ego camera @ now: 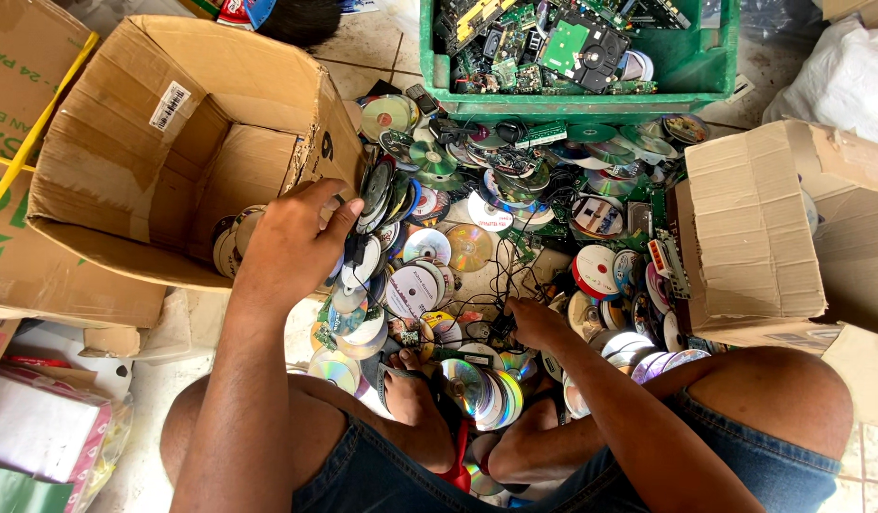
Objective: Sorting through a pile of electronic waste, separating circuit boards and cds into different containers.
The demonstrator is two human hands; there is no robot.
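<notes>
My left hand point(292, 242) grips a stack of discs point(374, 195) on edge at the mouth of a tipped cardboard box point(187, 123). A few discs point(232, 237) lie inside that box. My right hand point(536, 323) reaches down into the pile of loose discs point(458, 252) on the floor, fingers closed around a small dark part tangled in thin black wires point(500, 285). My bare knees and feet frame the pile from below.
A green crate point(705, 66) of circuit boards and drives stands at the top. A second cardboard box point(752, 228) sits at the right, with more discs beside it. Flattened cartons and packets lie at the left. A white bag point(842, 81) is at the top right.
</notes>
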